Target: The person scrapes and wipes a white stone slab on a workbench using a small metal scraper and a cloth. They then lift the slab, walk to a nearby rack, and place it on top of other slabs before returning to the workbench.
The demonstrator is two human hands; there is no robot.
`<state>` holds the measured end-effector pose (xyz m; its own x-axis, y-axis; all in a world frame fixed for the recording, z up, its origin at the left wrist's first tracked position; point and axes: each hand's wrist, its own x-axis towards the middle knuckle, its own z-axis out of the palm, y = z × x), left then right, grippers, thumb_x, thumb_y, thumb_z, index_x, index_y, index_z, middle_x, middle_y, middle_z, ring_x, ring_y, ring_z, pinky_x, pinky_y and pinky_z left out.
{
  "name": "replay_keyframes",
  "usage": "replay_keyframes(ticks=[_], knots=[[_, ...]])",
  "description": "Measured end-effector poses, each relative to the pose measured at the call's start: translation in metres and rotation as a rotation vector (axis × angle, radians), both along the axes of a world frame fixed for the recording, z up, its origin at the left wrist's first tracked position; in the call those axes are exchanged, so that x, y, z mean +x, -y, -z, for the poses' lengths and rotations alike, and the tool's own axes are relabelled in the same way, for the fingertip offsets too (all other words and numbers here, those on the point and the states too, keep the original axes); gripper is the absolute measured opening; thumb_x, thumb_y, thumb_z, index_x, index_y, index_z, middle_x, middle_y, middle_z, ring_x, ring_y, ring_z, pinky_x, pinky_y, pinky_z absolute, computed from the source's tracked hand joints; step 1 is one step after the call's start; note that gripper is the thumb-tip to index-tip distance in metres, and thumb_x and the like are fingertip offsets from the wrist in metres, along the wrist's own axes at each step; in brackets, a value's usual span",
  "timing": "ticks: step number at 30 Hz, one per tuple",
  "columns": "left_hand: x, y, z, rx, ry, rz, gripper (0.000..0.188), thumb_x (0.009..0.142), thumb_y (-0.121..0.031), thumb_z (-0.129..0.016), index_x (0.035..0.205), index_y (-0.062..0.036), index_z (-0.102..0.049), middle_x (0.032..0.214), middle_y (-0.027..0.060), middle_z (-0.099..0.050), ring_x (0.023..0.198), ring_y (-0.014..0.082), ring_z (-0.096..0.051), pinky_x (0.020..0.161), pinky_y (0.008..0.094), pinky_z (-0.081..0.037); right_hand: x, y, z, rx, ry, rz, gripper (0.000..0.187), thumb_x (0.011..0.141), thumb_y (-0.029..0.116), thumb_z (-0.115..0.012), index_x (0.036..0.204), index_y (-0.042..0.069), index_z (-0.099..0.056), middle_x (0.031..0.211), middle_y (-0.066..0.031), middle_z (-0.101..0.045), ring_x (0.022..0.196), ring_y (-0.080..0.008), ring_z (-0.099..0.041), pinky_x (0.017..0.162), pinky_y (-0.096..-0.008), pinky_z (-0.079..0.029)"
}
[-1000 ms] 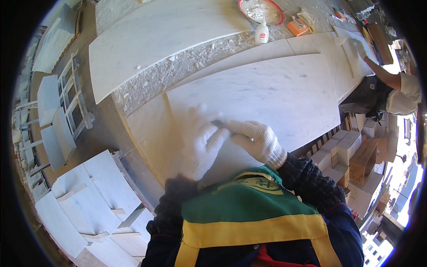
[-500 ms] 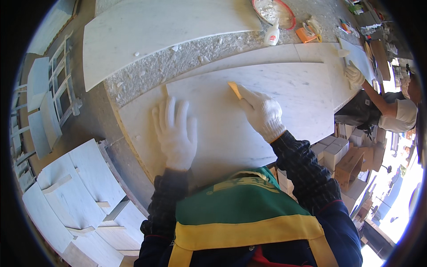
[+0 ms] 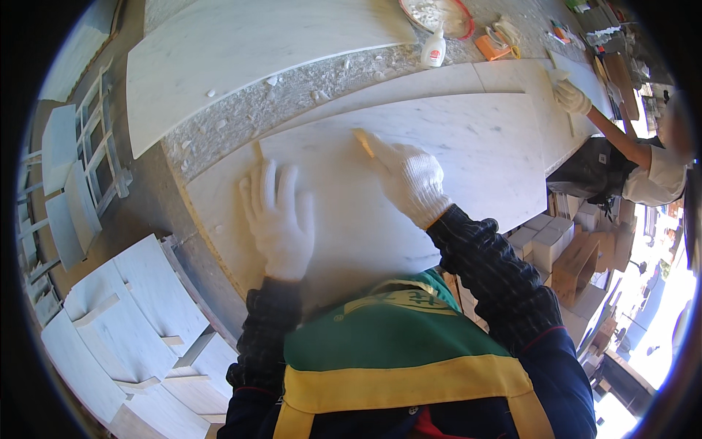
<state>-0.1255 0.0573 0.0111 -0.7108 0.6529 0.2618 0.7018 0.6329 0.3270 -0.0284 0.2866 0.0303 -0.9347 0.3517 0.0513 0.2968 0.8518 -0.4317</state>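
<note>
Left hand [image 3: 278, 219] lies flat on the near slab [image 3: 468, 146], right hand [image 3: 409, 179] just beside it to the right, holding a scraper [image 3: 363, 142] to the surface. Behind the slab lies a second slab [image 3: 241, 44]; a bottle [image 3: 433, 50] stands to its right. Far right, another person's hand [image 3: 570, 96] is on the bench. Cut pieces [image 3: 124, 322] lie stacked at the lower left.
</note>
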Motion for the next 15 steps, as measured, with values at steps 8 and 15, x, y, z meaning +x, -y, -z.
replay_keyframes(ticks=[8,15], knots=[[0.001,-0.001,-0.003,-0.013,0.014,0.009,0.044,0.105,-0.026,-0.059,0.145,-0.0072,-0.059,0.155,0.0213,-0.05,0.145,0.0425,-0.044,0.126,0.0593,-0.026,-0.004,0.001,0.012,0.021,-0.031,-0.017,0.034,0.096,0.016,-0.059,0.129,0.019,-0.065,0.087,-0.012,-0.073,0.078,-0.0375,-0.072,0.067,-0.0505,-0.057],[0.001,-0.001,-0.003,0.006,0.017,-0.012,0.042,0.102,-0.026,-0.063,0.14,-0.0076,-0.061,0.15,0.0198,-0.053,0.145,0.0406,-0.044,0.125,0.06,-0.027,0.022,0.004,-0.004,-0.049,0.036,0.06,0.035,0.096,0.019,-0.061,0.131,0.019,-0.064,0.084,-0.012,-0.073,0.076,-0.0379,-0.071,0.066,-0.0512,-0.056]])
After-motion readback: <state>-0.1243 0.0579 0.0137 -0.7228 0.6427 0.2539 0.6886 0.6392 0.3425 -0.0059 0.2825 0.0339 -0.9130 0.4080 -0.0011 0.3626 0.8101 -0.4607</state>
